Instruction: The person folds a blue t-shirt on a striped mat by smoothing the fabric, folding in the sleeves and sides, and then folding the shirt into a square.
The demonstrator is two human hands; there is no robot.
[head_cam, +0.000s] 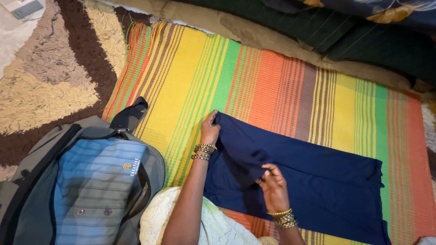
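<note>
On the striped mat point(281, 86), your left hand point(210, 131) pinches the navy cloth point(318, 177) at ten o'clock; your right hand point(274, 188) grips its fold

Single head-worn camera, looking steeply down and forward, close over the striped mat point(272, 86), bag point(86, 181) at 8 o'clock, bedding point(363, 36) at 1 o'clock

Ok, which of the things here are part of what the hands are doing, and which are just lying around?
In hand:
- dark blue cloth, gripped by the left hand at a corner and the right hand at a fold
- striped mat beneath it

Lying about:
- grey and blue backpack
- shaggy rug
- dark bedding
</note>
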